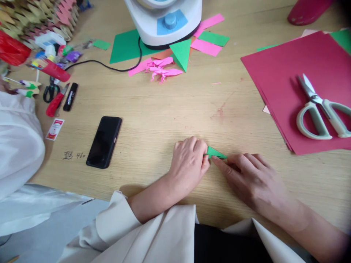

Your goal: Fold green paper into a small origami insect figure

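A small green folded paper, narrowing to a point on the right, lies low over the table between my hands. My left hand is closed on its wide left end, which the curled fingers hide. From the right, my right hand meets the paper's lower edge and pointed tip, one finger stretched along the edge and the others bent in. Part of that grip is hidden under the hand. Farther up the table lie pink folded paper figures and a green folded triangle.
Scissors rest on dark red paper sheets at right. A black phone, a marker and a red cutter lie left. A white device with a cable stands behind. Another person's white sleeve borders the left.
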Action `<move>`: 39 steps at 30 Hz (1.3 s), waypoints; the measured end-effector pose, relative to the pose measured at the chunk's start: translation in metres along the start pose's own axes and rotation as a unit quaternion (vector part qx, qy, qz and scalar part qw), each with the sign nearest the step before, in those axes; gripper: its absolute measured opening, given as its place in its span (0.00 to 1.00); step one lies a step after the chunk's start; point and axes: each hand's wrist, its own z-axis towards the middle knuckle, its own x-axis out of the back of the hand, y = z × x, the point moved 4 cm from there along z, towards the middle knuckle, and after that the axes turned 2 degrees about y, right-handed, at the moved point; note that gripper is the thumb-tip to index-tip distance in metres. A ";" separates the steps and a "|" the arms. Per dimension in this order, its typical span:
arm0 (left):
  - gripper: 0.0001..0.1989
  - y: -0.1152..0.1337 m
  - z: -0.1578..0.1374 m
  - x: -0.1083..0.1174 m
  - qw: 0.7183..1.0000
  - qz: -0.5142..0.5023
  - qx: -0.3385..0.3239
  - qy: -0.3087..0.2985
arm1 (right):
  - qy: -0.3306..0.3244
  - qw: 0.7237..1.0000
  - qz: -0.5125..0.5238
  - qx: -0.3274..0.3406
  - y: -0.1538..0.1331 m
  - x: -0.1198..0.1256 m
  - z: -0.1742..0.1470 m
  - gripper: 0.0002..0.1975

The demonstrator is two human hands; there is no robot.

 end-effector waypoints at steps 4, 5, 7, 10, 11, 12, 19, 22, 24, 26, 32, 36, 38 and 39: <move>0.07 0.002 -0.008 0.005 0.997 -0.021 -0.053 0.051 | 0.012 1.000 0.004 -0.004 0.001 0.000 0.002 0.23; 0.09 0.002 -0.011 0.007 0.995 -0.020 -0.077 0.066 | 0.016 1.000 0.004 -0.006 0.001 0.000 0.003 0.22; 0.11 0.004 -0.020 0.010 0.987 -0.001 -0.135 0.087 | 0.023 1.000 0.002 -0.009 0.001 0.001 0.005 0.21; 0.17 0.004 -0.032 0.010 0.976 0.039 -0.208 0.055 | 0.030 0.999 0.002 -0.010 0.001 0.003 0.008 0.19; 0.18 0.002 -0.035 0.009 0.975 0.051 -0.212 0.040 | 0.030 0.999 0.006 -0.009 0.001 0.003 0.008 0.19; 0.19 0.001 -0.037 0.009 0.974 0.062 -0.217 0.025 | 0.030 0.999 0.011 -0.007 0.001 0.004 0.008 0.19; 0.21 0.002 -0.041 0.009 0.962 0.127 -0.240 -0.026 | 0.038 0.999 0.025 0.013 -0.001 0.008 0.004 0.16; 0.21 0.005 -0.041 0.010 0.958 0.147 -0.245 -0.025 | 0.036 0.999 0.017 0.013 -0.001 0.008 0.004 0.18; 0.21 0.006 -0.040 0.010 0.956 0.156 -0.247 -0.021 | 0.035 0.999 0.015 0.012 -0.001 0.007 0.004 0.18; 0.21 0.008 -0.041 0.010 0.954 0.164 -0.250 -0.018 | 0.037 0.999 0.014 0.013 -0.001 0.007 0.005 0.18; 0.23 0.008 -0.041 0.009 0.956 0.166 -0.239 -0.025 | 0.034 0.999 0.010 0.006 -0.001 0.007 0.006 0.18; 0.24 0.008 -0.041 0.005 0.958 0.169 -0.232 -0.029 | 0.026 0.999 0.022 0.023 -0.001 0.008 0.002 0.19; 0.23 0.009 -0.041 0.004 0.957 0.171 -0.231 -0.025 | 0.024 0.999 0.032 0.032 -0.001 0.009 -0.001 0.19; 0.23 0.009 -0.041 0.003 0.957 0.172 -0.231 -0.023 | 0.023 0.999 0.034 0.032 -0.001 0.009 -0.002 0.19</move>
